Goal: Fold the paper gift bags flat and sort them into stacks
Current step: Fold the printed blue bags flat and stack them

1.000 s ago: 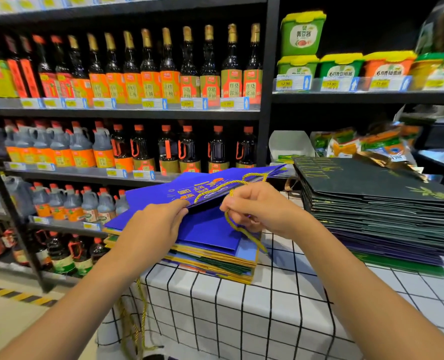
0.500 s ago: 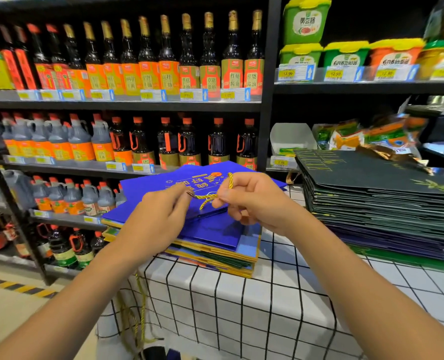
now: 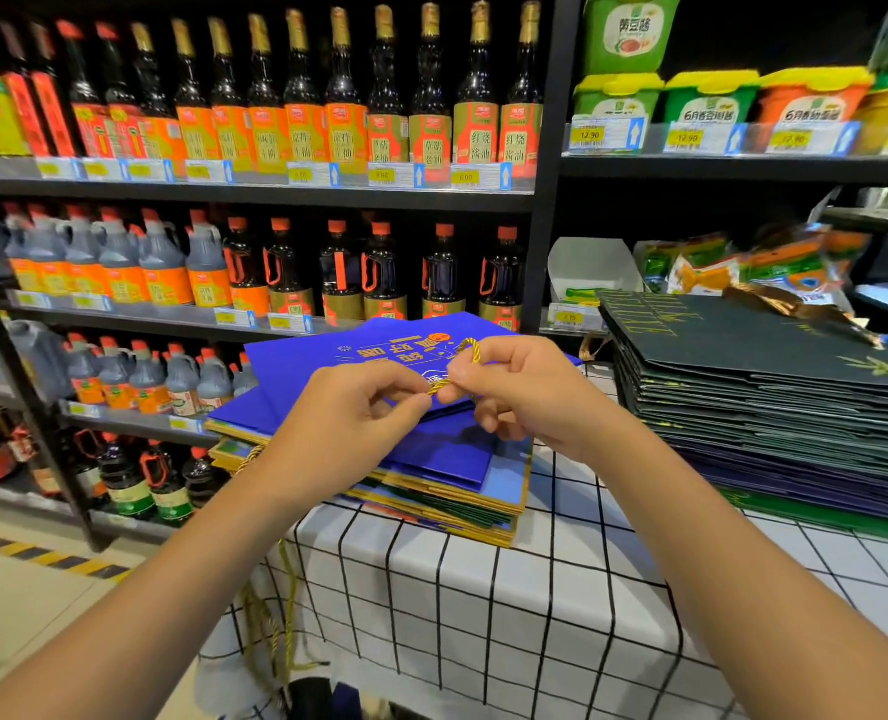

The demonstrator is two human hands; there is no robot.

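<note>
A flat blue gift bag [image 3: 327, 358] with gold lettering lies on top of a low stack of blue and gold-edged bags [image 3: 462, 498] on the table. Its gold rope handle [image 3: 465, 350] loops up between my hands. My left hand [image 3: 348, 423] pinches the rope at thumb and forefinger. Touching it from the right, my right hand [image 3: 522, 389] also pinches the rope, with its other fingers curled. A taller stack of flat dark green bags [image 3: 774, 387] stands to the right.
The table wears a white cloth with a black grid [image 3: 483, 605]. Gold cords [image 3: 275, 631] hang over its left edge. Behind stand shelves of sauce bottles [image 3: 296, 127] and green and orange tubs [image 3: 712, 98]. A hazard-striped floor line [image 3: 41, 556] runs at lower left.
Both hands have drawn together over the blue bag, gathering the gold handle rope into a small loop between the fingertips. The bag has settled flatter on the stack.
</note>
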